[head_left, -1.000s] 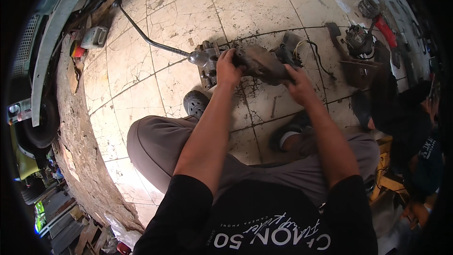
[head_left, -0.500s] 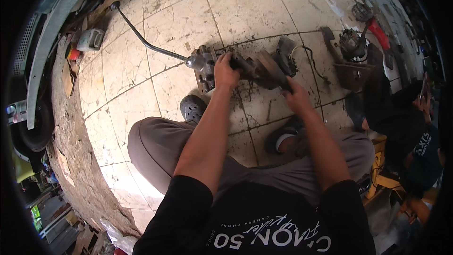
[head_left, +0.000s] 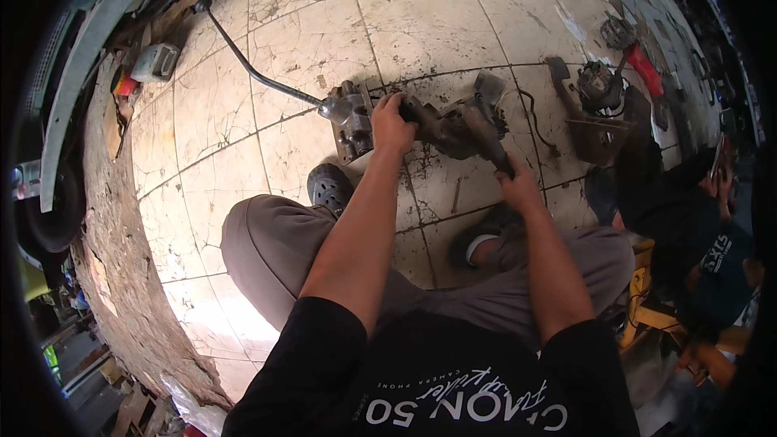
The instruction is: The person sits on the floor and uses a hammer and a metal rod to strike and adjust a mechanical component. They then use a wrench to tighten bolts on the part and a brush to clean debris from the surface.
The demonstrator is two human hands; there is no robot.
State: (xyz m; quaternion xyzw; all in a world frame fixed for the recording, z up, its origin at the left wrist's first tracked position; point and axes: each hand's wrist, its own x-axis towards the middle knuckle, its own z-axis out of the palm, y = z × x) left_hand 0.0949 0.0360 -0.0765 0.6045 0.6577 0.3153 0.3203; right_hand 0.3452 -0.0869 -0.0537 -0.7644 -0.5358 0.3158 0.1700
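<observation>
My left hand (head_left: 392,124) is closed around one end of a dark, greasy metal casting (head_left: 443,126), just right of a gear-lever housing (head_left: 350,119). A long bent gear lever (head_left: 257,73) with a round knob runs from that housing to the upper left. My right hand (head_left: 522,185) is closed on the near end of a long dark metal piece (head_left: 487,136), which slants across the casting. Whether these two are one part or separate I cannot tell. Behind them sits a small dark boxy part (head_left: 490,87) with a cable (head_left: 530,105).
A thin rod (head_left: 456,196) lies on the tiles before my right shoe (head_left: 484,231). To the right stand a pedal-like part (head_left: 560,73), an alternator-like unit (head_left: 600,85) and a rusty bracket (head_left: 599,136). Another person (head_left: 688,202) sits at right. A plastic bottle (head_left: 155,62) stands upper left.
The dark piece in my right hand, blurred before, has swung toward the near right and shows sharply. My right hand has come slightly nearer and to the right; my left hand stays almost in place.
</observation>
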